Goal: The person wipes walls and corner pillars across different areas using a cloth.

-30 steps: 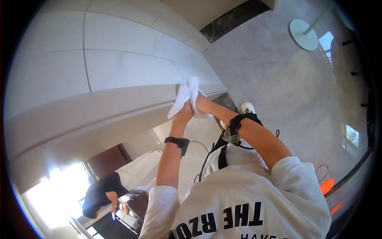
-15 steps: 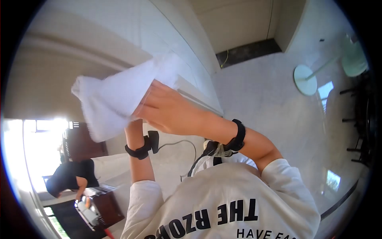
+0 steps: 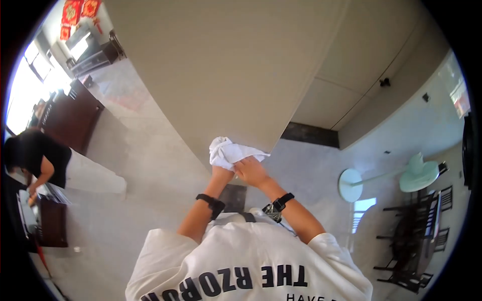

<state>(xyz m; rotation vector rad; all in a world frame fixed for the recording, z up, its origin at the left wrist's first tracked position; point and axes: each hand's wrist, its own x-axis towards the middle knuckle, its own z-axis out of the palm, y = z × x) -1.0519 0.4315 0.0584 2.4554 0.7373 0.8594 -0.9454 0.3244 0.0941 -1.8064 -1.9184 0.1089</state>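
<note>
A big, flat, beige panel fills the top middle of the view. A soft, crumpled white cloth is at the near end of the panel, in front of its bottom edge. I cannot tell if the cloth touches the panel.

The person's left hand is near the panel's bottom edge, under the cloth. The cloth hides its fingers, so I cannot tell if they are wide or closed. The right hand is just beside it, also near the panel's bottom edge, and its bent fingers hold the near side of the cloth. One corner of the cloth pokes out past the right hand, toward the panel's right side.

Below the panel, each wrist wears a black strap, one on the left wrist and one on the right wrist. The white T-shirt with black letters is below them.

Well to the left of the panel, another person in a black top bends over. A shiny dark brown wooden piece of furniture is left of the panel too. Red and gold paper decorations hang left of the panel's top.

To the right of the panel's bottom is a round, pale green stand base. Farther right of the panel are dark chairs around a long dark table.
</note>
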